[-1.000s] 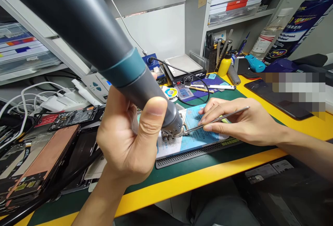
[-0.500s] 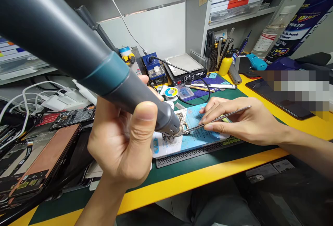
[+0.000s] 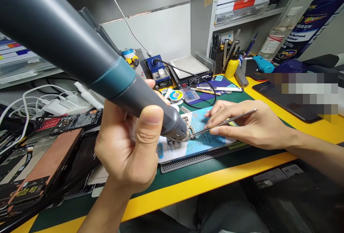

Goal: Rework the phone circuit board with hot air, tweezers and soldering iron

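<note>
Wrapping your left hand (image 3: 126,154) tight around the gray hot-air tool (image 3: 107,72), you are warming the tiny board (image 3: 188,123) mid-frame while your right hand (image 3: 249,125) is pinching tweezers (image 3: 223,122) touching it, needing steady hands.

left hand (image 3: 126,150): ours, bare, with nails cut short and plain
right hand (image 3: 247,125): bare too, same short tidy nails as far as we can see
forearms (image 3: 311,150): both bare right out to the frame edge
trousers (image 3: 228,215): we're in dark grey ones, soft-looking fabric, only a bit shows low in the shot
</note>
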`<act>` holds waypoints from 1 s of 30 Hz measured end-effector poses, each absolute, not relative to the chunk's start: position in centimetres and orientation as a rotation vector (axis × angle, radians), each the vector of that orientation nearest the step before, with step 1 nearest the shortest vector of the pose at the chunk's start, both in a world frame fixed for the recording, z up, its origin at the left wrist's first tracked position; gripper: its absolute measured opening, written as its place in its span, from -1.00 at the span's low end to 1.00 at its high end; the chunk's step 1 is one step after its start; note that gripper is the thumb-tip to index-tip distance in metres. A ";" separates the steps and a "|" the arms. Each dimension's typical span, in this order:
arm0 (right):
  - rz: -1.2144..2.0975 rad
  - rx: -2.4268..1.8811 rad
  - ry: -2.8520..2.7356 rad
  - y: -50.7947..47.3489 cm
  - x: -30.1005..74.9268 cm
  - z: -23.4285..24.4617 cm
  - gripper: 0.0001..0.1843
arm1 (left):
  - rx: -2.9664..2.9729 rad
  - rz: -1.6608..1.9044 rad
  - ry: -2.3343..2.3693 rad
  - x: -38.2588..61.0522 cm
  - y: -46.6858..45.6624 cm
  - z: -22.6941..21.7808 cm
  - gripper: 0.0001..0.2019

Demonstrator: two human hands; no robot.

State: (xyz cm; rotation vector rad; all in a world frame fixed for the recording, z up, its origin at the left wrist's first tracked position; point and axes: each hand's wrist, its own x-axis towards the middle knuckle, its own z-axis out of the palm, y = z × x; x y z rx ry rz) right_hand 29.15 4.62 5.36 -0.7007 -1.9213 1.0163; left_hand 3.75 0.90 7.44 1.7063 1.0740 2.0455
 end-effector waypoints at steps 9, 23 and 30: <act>1.021 -0.702 -1.915 4.7 29.1 5.4 -0.91 | 1.743 2.054 1.035 3.7 0.9 7.8 -0.62; 0.973 -0.722 -1.918 4.8 29.3 5.6 -0.92 | 1.667 2.125 0.893 4.0 0.9 8.4 -0.72; 0.940 -0.761 -1.936 4.8 29.5 5.9 -0.91 | 1.676 2.095 0.884 3.8 0.9 8.4 -0.70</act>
